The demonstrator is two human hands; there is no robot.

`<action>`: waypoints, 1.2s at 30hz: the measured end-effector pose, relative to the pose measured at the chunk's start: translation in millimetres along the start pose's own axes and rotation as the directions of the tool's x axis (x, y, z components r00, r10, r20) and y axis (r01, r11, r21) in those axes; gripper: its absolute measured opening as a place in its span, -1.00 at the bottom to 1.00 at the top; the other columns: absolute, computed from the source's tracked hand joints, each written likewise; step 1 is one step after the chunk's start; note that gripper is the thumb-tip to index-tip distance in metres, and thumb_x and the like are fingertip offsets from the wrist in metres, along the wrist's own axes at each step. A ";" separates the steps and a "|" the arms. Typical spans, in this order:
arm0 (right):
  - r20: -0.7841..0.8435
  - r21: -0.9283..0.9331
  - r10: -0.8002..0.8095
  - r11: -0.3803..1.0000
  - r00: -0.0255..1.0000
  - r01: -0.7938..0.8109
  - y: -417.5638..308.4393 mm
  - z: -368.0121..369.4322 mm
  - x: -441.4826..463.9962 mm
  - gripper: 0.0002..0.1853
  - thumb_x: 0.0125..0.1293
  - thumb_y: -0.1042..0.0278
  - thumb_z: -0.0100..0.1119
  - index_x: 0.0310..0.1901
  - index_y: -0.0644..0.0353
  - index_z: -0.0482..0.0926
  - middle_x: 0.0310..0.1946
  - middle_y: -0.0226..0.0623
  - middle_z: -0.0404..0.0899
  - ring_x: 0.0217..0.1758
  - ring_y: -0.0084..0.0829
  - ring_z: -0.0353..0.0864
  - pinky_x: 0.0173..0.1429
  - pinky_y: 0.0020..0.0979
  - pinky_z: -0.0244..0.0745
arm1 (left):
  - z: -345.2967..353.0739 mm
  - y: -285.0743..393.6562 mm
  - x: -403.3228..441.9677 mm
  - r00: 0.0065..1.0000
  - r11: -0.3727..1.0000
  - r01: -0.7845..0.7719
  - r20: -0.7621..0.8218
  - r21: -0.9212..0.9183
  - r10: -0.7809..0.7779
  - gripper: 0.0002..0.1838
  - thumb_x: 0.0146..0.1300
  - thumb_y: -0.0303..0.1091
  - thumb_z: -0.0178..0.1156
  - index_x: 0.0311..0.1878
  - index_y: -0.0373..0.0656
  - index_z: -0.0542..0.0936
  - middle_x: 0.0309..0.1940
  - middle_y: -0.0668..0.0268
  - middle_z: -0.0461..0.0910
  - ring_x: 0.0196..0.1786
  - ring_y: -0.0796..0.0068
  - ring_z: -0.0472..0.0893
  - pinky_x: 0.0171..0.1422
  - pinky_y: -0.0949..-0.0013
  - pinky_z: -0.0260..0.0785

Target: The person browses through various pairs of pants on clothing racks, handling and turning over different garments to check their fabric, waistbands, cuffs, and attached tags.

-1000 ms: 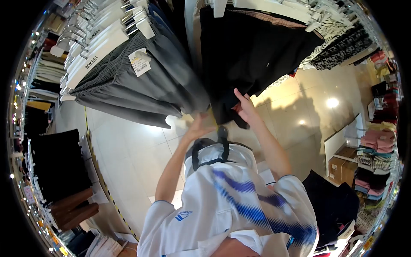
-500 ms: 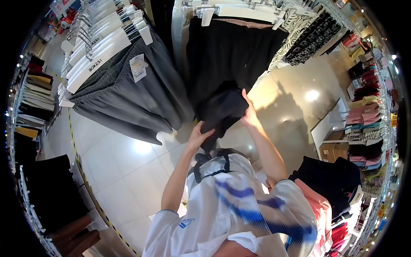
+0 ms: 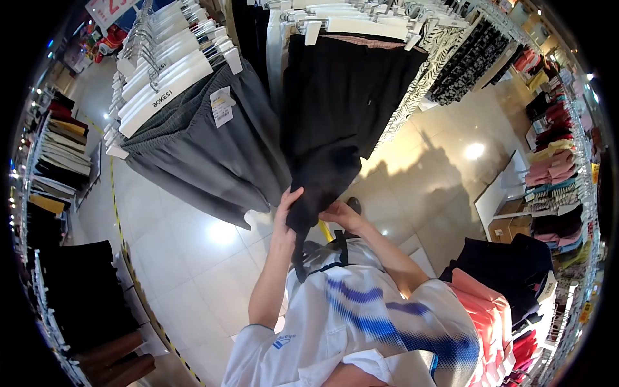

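Observation:
Black trousers (image 3: 351, 90) hang by clips from a white hanger in front of me. Their lower part, which looks continuous with the hanging cloth, is drawn toward my body, with a narrow end drooping near my waist. My left hand (image 3: 285, 209) is closed on the left edge of this dark cloth, thumb and fingers around it. On the other side my right hand (image 3: 343, 216) grips the cloth's lower right edge, its fingertips partly hidden by the fabric. Grey elastic-waist trousers (image 3: 206, 135) with a white price tag (image 3: 221, 107) hang just left of the black pair.
White hangers (image 3: 167, 97) crowd the rail at upper left. Patterned trousers (image 3: 409, 80) hang behind the black pair. Clothing racks line both sides, with pink garments (image 3: 480, 303) close at my right. Yellow-black tape (image 3: 119, 219) runs along the tiled floor at left.
My right hand has moved down and left, from the bundle's upper right side to its lower edge. My left hand has turned upward, and the cloth now hangs longer and narrower toward me.

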State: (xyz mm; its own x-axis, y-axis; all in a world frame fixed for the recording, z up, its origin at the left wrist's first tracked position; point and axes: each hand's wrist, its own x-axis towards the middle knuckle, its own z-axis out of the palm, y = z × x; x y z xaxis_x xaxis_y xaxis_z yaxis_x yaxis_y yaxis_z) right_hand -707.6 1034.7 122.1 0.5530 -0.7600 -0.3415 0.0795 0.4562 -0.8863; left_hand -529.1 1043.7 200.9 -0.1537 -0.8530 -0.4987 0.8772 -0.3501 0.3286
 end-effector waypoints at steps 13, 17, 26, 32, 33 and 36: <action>-0.071 0.218 -0.205 0.952 0.976 0.216 -31.3 -12.4 -10.3 -0.86 0.24 0.54 0.17 -0.17 0.16 0.50 -0.40 -0.55 0.48 -0.26 -0.69 0.50 -0.08 -0.61 0.43 | -62.5 13.8 39.8 0.990 0.981 -0.089 -0.096 0.174 0.107 -0.67 0.22 -0.33 0.23 0.01 -0.26 0.50 -0.17 0.22 0.62 -0.10 0.32 0.63 0.05 0.37 0.51; -0.119 0.376 -0.231 0.890 0.966 0.259 -60.3 4.2 -14.4 -0.77 0.22 0.59 0.19 -0.13 0.10 0.44 -0.37 -0.55 0.45 -0.27 -0.65 0.51 -0.08 -0.62 0.42 | -60.5 -15.2 34.2 0.994 0.987 -0.082 -0.080 -0.141 0.071 -0.63 0.34 -0.12 0.10 -0.08 -0.28 0.57 -0.01 0.15 0.61 0.05 0.26 0.59 0.18 0.25 0.44; -0.271 0.682 0.048 0.714 0.961 0.157 -60.4 1.5 0.0 -0.73 0.25 0.56 0.20 -0.04 0.06 0.47 -0.25 -0.49 0.57 -0.20 -0.56 0.60 -0.08 -0.52 0.55 | -50.7 -72.1 1.0 0.999 0.886 -0.016 -0.021 0.464 0.029 -0.72 0.32 -0.21 0.14 0.00 -0.14 0.47 -0.10 0.30 0.53 -0.02 0.43 0.56 -0.05 0.44 0.43; -0.355 0.580 -0.028 0.778 0.934 0.243 -46.8 -29.0 28.6 -0.87 0.30 0.40 0.18 -0.12 0.05 0.53 -0.31 -0.49 0.59 -0.29 -0.57 0.60 -0.21 -0.52 0.55 | -79.6 -62.1 14.1 0.931 0.614 -0.319 0.362 0.722 0.058 -0.65 0.32 -0.37 0.11 0.13 -0.23 0.35 0.00 0.32 0.44 -0.08 0.53 0.50 -0.02 0.47 0.36; -0.485 0.533 -0.032 0.782 0.874 0.324 -62.9 -20.5 18.3 -0.87 0.35 0.38 0.10 -0.10 0.11 0.54 -0.23 -0.45 0.62 -0.18 -0.52 0.63 -0.09 -0.45 0.56 | -21.5 -50.3 -19.5 0.909 0.567 -0.377 0.410 0.732 0.076 -0.66 0.33 -0.33 0.12 0.10 -0.28 0.38 -0.14 0.35 0.49 -0.14 0.57 0.46 -0.04 0.49 0.34; -0.434 0.573 0.081 0.793 0.897 0.206 -44.5 -66.7 37.6 -0.86 0.33 0.24 0.14 -0.14 0.02 0.54 -0.31 -0.42 0.62 -0.30 -0.48 0.63 -0.21 -0.42 0.59 | -20.6 -69.3 -7.6 0.954 0.354 -0.273 0.299 0.894 -0.020 -0.70 0.35 -0.28 0.12 0.03 -0.27 0.43 -0.28 0.37 0.51 -0.20 0.59 0.43 -0.09 0.50 0.32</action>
State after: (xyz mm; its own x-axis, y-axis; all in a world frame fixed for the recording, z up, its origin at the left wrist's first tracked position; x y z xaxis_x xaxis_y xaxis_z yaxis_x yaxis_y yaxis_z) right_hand -745.6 955.0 127.8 0.1426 -0.8458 -0.5141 0.6520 0.4710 -0.5942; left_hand -579.3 1082.4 165.4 -0.3000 -0.9226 -0.2424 -0.0542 -0.2372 0.9699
